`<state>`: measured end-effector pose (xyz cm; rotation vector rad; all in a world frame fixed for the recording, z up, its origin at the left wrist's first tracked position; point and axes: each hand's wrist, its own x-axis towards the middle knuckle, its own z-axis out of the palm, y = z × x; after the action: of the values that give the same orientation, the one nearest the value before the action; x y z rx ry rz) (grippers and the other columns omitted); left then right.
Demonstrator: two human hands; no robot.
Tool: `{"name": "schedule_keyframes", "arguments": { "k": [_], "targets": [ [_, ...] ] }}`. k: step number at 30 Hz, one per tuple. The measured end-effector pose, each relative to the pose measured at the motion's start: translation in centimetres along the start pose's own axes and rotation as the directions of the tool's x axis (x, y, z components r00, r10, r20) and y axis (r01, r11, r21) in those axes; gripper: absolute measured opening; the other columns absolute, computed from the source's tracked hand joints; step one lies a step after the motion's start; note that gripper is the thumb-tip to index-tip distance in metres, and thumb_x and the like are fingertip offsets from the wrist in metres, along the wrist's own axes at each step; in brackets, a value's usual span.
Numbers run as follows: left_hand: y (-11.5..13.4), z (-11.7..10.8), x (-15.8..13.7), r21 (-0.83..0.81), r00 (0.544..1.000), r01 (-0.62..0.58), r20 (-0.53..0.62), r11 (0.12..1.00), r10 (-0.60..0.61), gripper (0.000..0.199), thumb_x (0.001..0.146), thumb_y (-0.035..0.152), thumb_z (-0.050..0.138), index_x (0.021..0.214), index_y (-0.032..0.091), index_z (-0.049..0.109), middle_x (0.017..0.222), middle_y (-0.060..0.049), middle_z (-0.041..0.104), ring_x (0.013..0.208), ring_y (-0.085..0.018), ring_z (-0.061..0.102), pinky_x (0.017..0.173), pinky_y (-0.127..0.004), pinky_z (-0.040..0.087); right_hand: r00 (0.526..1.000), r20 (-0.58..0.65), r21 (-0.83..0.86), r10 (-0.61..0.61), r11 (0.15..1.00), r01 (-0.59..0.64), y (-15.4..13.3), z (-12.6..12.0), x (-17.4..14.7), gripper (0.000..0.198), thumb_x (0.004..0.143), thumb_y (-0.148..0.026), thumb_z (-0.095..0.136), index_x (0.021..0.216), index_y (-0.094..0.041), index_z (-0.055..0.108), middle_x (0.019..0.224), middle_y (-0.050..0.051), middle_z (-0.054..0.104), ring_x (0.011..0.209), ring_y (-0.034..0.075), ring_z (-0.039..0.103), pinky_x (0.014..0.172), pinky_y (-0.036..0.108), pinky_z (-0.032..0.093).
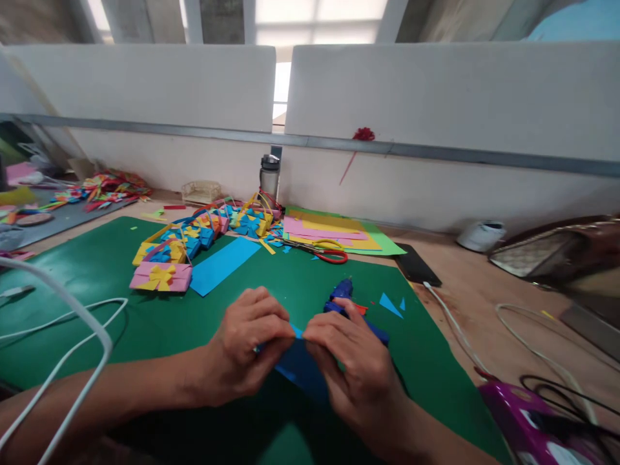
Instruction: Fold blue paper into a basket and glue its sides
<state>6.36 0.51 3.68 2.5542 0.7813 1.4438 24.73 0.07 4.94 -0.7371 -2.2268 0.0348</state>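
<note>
Both hands meet over the green mat (159,336), pinching the upper edge of a piece of blue paper (301,369). My left hand (254,339) grips it with thumb and forefinger, and my right hand (351,361) pinches it close beside. Part of the paper is hidden behind the fingers. Just beyond my right hand lies a blue glue gun (341,290), partly covered by that hand. A flat blue paper strip (225,265) rests on the mat ahead of my left hand, next to a small pink paper bag (162,276) with a yellow bow.
Several small paper bags (194,232) line the mat's far side. Scissors (332,255) lie before stacked coloured paper (334,229). Blue scraps (390,305) are on the right. A bottle (269,177) stands behind; a white cable (92,323) arcs at left, and a phone (417,263) lies right.
</note>
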Motion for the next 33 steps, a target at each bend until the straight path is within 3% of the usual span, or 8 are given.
{"name": "schedule_keyframes", "arguments": {
  "k": [6, 12, 18, 33],
  "targets": [
    [-0.31, 0.21, -0.42, -0.083, 0.991, 0.137, 0.016, 0.987, -0.136, 0.011, 0.084, 0.007, 0.051, 0.085, 0.017, 0.056, 0.08, -0.003, 0.059, 0.075, -0.015, 0.054, 0.071, -0.031, 0.039, 0.999, 0.009, 0.001, 0.033, 0.999, -0.033, 0.28, 0.22, -0.34, 0.019, 0.084, -0.004, 0.043, 0.085, -0.018, 0.055, 0.076, 0.0, 0.066, 0.072, 0.013, 0.061, 0.092, 0.039, 0.031],
    [-0.49, 0.46, -0.65, -0.085, 0.995, 0.096, 0.026, 0.992, -0.094, 0.008, 0.085, 0.011, 0.054, 0.084, 0.018, 0.058, 0.079, -0.002, 0.06, 0.073, -0.015, 0.054, 0.074, -0.033, 0.038, 0.997, 0.039, -0.014, 0.065, 0.998, -0.064, -0.07, 0.48, -0.45, 0.013, 0.087, -0.012, 0.049, 0.078, -0.018, 0.058, 0.073, 0.0, 0.065, 0.071, 0.012, 0.059, 0.096, 0.04, 0.028],
    [-0.12, 0.37, -0.39, -0.013, 0.999, -0.007, 0.039, 1.0, 0.008, 0.011, 0.086, 0.009, 0.052, 0.079, 0.017, 0.056, 0.075, -0.003, 0.062, 0.068, -0.015, 0.05, 0.067, -0.033, 0.036, 0.998, 0.056, -0.033, 0.023, 0.999, -0.022, -0.13, 0.59, -0.74, 0.016, 0.086, -0.009, 0.045, 0.079, -0.017, 0.057, 0.074, 0.002, 0.065, 0.071, 0.014, 0.058, 0.098, 0.044, 0.027],
    [0.04, 0.07, 0.08, 0.025, 0.999, -0.035, 0.031, 0.999, 0.034, 0.012, 0.082, 0.007, 0.051, 0.075, 0.016, 0.055, 0.072, -0.002, 0.064, 0.068, -0.015, 0.048, 0.068, -0.036, 0.033, 0.998, 0.049, -0.091, -0.037, 0.995, 0.041, -0.07, 0.08, -0.49, 0.019, 0.082, -0.004, 0.043, 0.075, -0.017, 0.054, 0.072, 0.002, 0.063, 0.07, 0.014, 0.058, 0.097, 0.042, 0.028]
  ]
}}
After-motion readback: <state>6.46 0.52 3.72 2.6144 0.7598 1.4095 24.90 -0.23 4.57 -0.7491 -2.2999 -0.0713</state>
